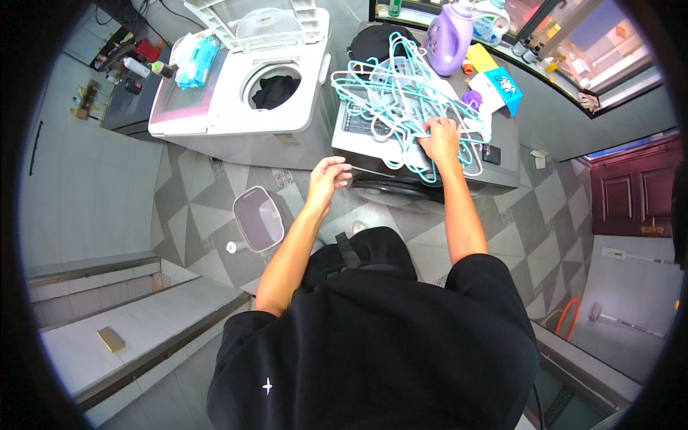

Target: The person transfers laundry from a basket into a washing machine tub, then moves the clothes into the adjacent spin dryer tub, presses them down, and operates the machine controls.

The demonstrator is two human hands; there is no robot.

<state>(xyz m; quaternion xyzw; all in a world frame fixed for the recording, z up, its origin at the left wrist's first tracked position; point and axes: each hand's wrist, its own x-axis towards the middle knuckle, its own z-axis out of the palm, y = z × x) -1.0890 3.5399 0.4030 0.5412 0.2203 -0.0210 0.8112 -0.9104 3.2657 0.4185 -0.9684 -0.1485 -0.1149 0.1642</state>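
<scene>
Nearest: black short sleeve shirt [373, 344], both forearms reaching forward. Left hand [327, 185] is in the air just off the front edge of the surface [506, 140], palm turned inward, thumb and fingertips brought close together. A thin pale line runs right from the fingertips; could be a bar or just an edge behind, so can't tell if the left grip pinches anything. Grey bin [251, 213] is on the patterned tile floor [186, 215], below and left of that hand, small white bottle [231, 247] beside it.

Right hand [442, 141] is on the near right part of the pile, fingers bent down; right grip is closed on bars of the hangers [411, 122]. Hangers are turquoise and white, tangled, heaped on the surface, some overhanging its near edge. Dark rounded front [398, 188] under that edge. Small black square item [491, 154] right of the pile.

Behind: purple cap [471, 99], blue box [506, 87], purple jug [449, 43] standing upright, black bag-like item [369, 43]. Left of the surface: white twin-tub washer [231, 97], lid up, dark cloth [274, 92] in the round tub, blue-and-white packet [197, 64] on the other side. Windowsill [534, 66] at far right.
</scene>
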